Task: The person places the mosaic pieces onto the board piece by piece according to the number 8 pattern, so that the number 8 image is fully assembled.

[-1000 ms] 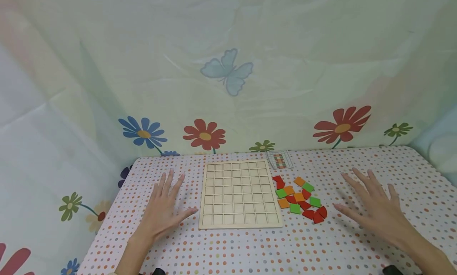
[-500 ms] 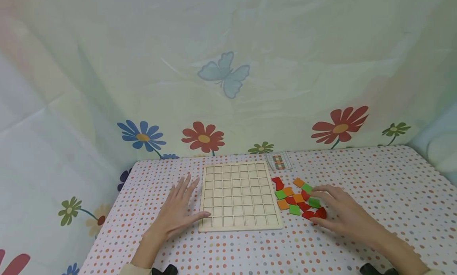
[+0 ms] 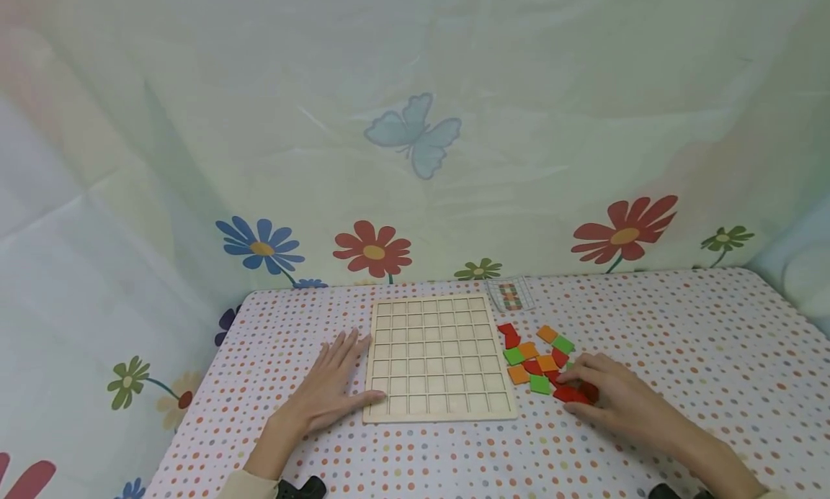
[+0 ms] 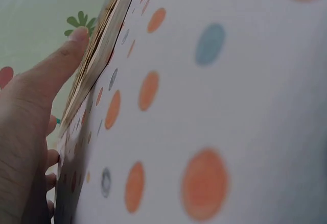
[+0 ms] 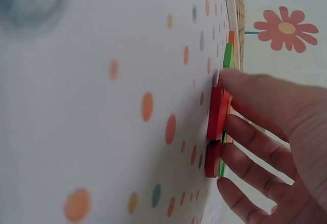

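A pale wooden grid board (image 3: 444, 405) lies on the dotted table. My left hand (image 3: 329, 387) is spread flat at its left side, with the thumb on the board's front left corner and the fingertips along its left edge. In the left wrist view the thumb (image 4: 59, 63) reaches over the board's rim. To the right of the board, my right hand (image 3: 616, 398) bends over a loose group of flat tiles. Thumb and fingers close about a red tile (image 3: 588, 391) with a curved side. In the right wrist view the thumb (image 5: 265, 91) meets the red tiles (image 5: 216, 112).
Orange (image 3: 519, 374), green (image 3: 540, 384) and red tiles lie close together between the board and my right hand. A printed pattern card (image 3: 511, 295) lies behind them near the table's far edge. A flowered cloth (image 3: 415, 218) hangs behind the table.
My right hand has come leftward from beside the tiles and its fingers have bent over the red ones. My left hand has moved right, onto the board's left edge.
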Demonstrator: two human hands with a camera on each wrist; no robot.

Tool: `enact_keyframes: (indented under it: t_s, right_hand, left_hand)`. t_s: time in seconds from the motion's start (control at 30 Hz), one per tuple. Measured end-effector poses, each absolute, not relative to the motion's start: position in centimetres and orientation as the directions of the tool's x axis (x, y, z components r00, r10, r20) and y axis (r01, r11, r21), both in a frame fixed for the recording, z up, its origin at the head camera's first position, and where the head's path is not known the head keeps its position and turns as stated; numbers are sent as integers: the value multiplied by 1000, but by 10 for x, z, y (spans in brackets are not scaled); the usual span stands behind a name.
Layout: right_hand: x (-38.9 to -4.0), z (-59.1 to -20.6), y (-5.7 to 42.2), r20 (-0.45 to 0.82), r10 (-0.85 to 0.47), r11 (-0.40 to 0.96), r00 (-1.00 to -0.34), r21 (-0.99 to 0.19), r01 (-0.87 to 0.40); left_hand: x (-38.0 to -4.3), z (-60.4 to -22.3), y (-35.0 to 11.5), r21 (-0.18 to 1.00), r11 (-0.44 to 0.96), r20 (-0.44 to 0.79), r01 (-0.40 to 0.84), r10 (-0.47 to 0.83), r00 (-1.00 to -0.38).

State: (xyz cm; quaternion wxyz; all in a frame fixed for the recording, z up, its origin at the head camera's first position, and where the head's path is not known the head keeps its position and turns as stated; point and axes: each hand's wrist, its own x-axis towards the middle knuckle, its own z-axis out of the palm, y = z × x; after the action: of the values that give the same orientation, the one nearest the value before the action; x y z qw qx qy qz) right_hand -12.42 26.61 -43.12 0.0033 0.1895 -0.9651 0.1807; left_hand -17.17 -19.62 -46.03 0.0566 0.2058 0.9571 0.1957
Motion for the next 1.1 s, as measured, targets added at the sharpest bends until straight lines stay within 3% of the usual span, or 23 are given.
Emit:
enact_keyframes:
  t_s: [0.23,0.43,0.73,1.1]
  right_hand:
    - [-128,-431,266,22,-345,847,-938,-423,-321]
    - [-130,-431,265,31,-344,818,-938,-481,-316]
    - [-132,-431,265,108,-382,805,-918,-449,-388]
    - [-143,-409,261,121,-430,682,-895,-607,-409]
  left_hand:
    - [-170,-462,-197,409,823,16,395,427,-904]
    - [-171,-460,-198,381,839,-32,388,432,-901]
    - [-174,-461,-197,363,848,-70,387,439,-896]
    - [-174,-461,-196,357,853,-73,379,430,-900]
